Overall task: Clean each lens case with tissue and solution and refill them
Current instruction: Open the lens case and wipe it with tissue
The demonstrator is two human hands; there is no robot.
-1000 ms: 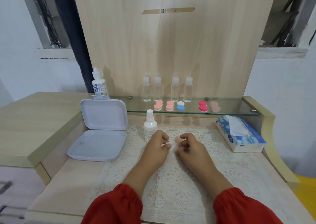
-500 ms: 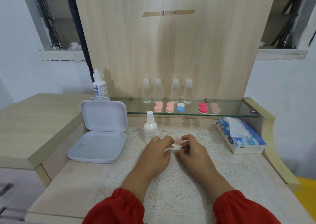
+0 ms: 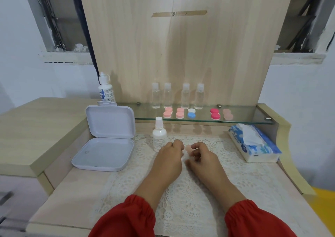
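A pale wooden tabletop [image 3: 59, 197] carries a white lace mat [image 3: 190, 200], an open white plastic box [image 3: 107, 142] at the left, a small white dropper bottle [image 3: 159, 137] and a tissue pack [image 3: 253, 144] at the right. At its far edge a glass shelf [image 3: 244, 115] holds four clear bottles [image 3: 178, 96] with lens cases [image 3: 192, 114] in pink, white-and-blue and red in front of them. A white labelled bottle [image 3: 106, 90] stands behind the box's raised lid.

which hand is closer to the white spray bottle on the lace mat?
Left. The left hand sits just right of the white spray bottle, knuckles almost at its base. The right hand is farther right, beyond the left hand, by a pale pink lens case.
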